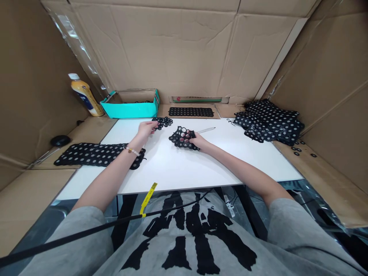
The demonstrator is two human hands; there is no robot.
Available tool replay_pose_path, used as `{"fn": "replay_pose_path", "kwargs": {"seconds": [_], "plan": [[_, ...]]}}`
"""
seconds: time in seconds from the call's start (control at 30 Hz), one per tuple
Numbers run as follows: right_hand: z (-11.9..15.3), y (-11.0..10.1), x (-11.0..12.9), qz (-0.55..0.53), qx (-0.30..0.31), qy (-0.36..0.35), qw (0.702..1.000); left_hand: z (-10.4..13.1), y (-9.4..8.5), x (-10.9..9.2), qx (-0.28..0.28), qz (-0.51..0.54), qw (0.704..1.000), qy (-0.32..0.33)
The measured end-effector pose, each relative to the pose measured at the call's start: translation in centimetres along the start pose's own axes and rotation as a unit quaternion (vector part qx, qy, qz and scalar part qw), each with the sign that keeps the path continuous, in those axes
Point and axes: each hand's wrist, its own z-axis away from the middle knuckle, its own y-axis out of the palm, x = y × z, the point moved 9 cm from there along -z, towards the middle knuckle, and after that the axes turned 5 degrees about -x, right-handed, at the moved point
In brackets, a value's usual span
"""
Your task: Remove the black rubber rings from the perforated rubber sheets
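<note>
My left hand (147, 128) reaches to the edge of a small pile of black rings (164, 122). Its fingertips are drawn together there; whether a ring is between them is too small to tell. In my right hand (198, 141) is a crumpled piece of black mesh with round holes (181, 137), pinched at its right edge just above the white board. Behind that hand lies a thin, pale, pointed tool (207, 130). Under my left forearm a long black sheet with round holes (94, 154) is spread flat, partly covered by the arm.
A turquoise box (130, 110) and a bottle (86, 96) stand at the back left. A black holed strip (191, 111) lies at the back. Black holed sheets (268, 120) are heaped at right, near loose rings (296, 153). Cardboard walls (161, 50) enclose the white board (172, 172). A round black object (60, 140) sits left.
</note>
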Motion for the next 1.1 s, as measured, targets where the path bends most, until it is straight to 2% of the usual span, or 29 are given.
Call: {"fn": "replay_pose_path", "kwargs": {"seconds": [0.07, 0.13, 0.23, 0.4, 0.47, 0.5, 0.57, 0.67, 0.73, 0.8, 0.9, 1.1], "plan": [[-0.1, -0.2, 0.1, 0.011, -0.006, -0.004, 1.0, -1.2, -2.0, 0.2, -0.044, -0.012, 0.999, 0.007], [-0.2, -0.2, -0.1, 0.019, -0.002, 0.003, 1.0, -1.9, -2.4, -0.1, -0.017, -0.022, 0.999, 0.027], [-0.2, -0.1, -0.4, 0.02, 0.01, 0.021, 1.0, -2.0, -1.5, -1.1, 0.042, -0.061, 0.994, 0.083], [-0.2, 0.0, -0.4, 0.01, 0.014, 0.025, 1.0, -1.4, -0.6, -2.4, 0.04, -0.144, 0.976, 0.158], [-0.2, 0.1, -0.3, 0.016, 0.018, 0.022, 0.999, -0.9, 0.1, -2.7, 0.061, -0.163, 0.969, 0.177], [-0.1, 0.1, -0.3, 0.019, 0.019, 0.022, 0.999, -0.4, 0.8, -2.8, 0.088, -0.169, 0.965, 0.182], [-0.1, 0.0, -0.3, 0.019, 0.019, 0.022, 0.999, 1.1, 2.7, -2.9, 0.178, -0.172, 0.951, 0.186], [0.1, 0.2, 0.0, 0.01, 0.03, 0.016, 0.999, 4.5, 6.0, -3.2, 0.314, -0.169, 0.913, 0.197], [0.3, 0.3, 0.3, 0.009, 0.037, 0.008, 0.999, 6.5, 7.5, -3.5, 0.356, -0.16, 0.897, 0.206], [0.4, 0.4, 0.5, 0.01, 0.042, 0.002, 0.999, 7.7, 8.5, -3.5, 0.367, -0.141, 0.897, 0.202], [0.5, 0.4, 0.8, 0.009, 0.054, -0.002, 0.998, 7.9, 9.2, -3.0, 0.361, -0.101, 0.911, 0.169], [0.4, 0.0, 0.7, -0.027, 0.07, 0.031, 0.997, 6.2, 8.4, -1.4, 0.298, -0.032, 0.949, 0.098]]}}
